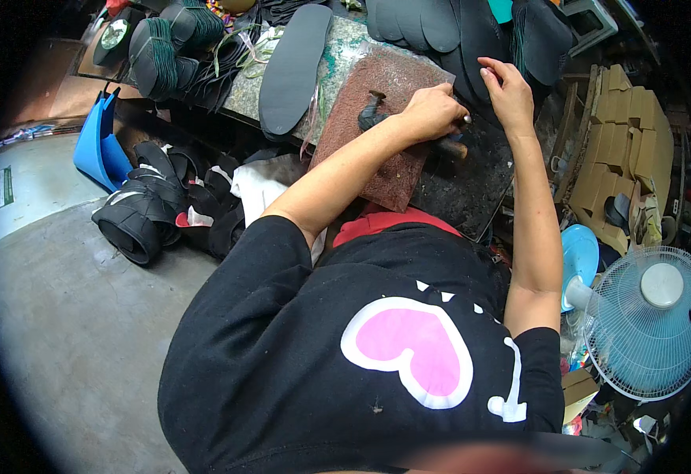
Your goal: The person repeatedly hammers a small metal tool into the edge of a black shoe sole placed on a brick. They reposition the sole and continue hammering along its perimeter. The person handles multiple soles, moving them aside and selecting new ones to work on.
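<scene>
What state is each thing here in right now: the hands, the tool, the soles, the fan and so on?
left hand: closed around the tool's handle.
right hand: fingers bent, resting on the dark sheet.
hammer-like tool: head down on the brown mat.
brown mat: lying flat, overhanging the bench edge.
grey insole: lying flat, loose.
bundled soles: tied with green cord.
fan: too unclear to tell if spinning.
</scene>
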The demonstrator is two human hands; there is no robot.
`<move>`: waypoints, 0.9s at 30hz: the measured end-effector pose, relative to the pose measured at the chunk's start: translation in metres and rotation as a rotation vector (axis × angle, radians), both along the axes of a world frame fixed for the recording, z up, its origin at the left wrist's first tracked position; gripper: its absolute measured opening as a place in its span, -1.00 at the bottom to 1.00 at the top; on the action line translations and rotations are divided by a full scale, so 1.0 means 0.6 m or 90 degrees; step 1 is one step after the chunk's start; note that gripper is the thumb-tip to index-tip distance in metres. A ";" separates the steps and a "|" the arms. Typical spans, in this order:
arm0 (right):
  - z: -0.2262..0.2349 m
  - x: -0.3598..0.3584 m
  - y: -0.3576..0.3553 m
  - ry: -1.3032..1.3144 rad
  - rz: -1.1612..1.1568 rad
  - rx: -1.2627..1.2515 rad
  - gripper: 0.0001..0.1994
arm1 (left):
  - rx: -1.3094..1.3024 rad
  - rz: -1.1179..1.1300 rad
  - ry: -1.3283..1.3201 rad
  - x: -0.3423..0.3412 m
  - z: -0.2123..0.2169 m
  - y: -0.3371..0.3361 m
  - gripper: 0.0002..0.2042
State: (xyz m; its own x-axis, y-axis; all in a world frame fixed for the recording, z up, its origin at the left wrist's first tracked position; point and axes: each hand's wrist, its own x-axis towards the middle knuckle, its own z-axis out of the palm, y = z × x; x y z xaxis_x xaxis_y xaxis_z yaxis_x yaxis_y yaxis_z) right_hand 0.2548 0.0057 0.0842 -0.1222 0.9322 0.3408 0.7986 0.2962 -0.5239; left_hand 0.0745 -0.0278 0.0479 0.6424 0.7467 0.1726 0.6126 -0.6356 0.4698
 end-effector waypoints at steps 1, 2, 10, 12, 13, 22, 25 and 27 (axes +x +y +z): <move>0.000 0.000 -0.001 0.004 0.005 0.006 -0.78 | 0.007 -0.001 0.004 0.001 -0.004 -0.001 -0.72; 0.000 0.000 -0.002 0.003 0.004 0.001 -0.78 | 0.011 -0.002 0.007 0.002 -0.008 0.000 -0.72; 0.008 -0.017 -0.006 0.009 0.018 -0.004 -0.80 | 0.027 0.014 -0.055 -0.002 -0.001 -0.011 -0.77; 0.015 -0.024 -0.008 0.033 0.019 -0.006 -0.80 | 0.005 0.053 -0.155 -0.011 0.012 -0.017 -0.80; 0.019 -0.029 -0.008 0.049 0.025 -0.008 -0.81 | 0.005 0.076 -0.229 -0.020 0.019 -0.018 -0.80; 0.034 -0.094 -0.027 0.108 0.110 -0.073 -0.82 | 0.165 0.556 -0.277 -0.295 0.022 -0.002 -0.82; 0.028 -0.137 -0.048 0.093 0.179 -0.101 -0.82 | -0.106 0.664 -0.341 -0.371 0.007 -0.020 -0.81; 0.022 -0.171 -0.070 0.089 0.226 -0.139 -0.80 | -0.282 0.644 -0.394 -0.387 0.005 -0.034 -0.83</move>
State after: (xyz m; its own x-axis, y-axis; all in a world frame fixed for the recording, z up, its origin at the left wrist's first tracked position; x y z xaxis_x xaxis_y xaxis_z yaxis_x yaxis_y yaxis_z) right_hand 0.1523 -0.0363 0.0974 -0.4149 0.8925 0.1768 0.5835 0.4101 -0.7009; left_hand -0.1574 -0.0481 0.0506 -0.3466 0.9259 -0.1504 0.3337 0.2715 0.9028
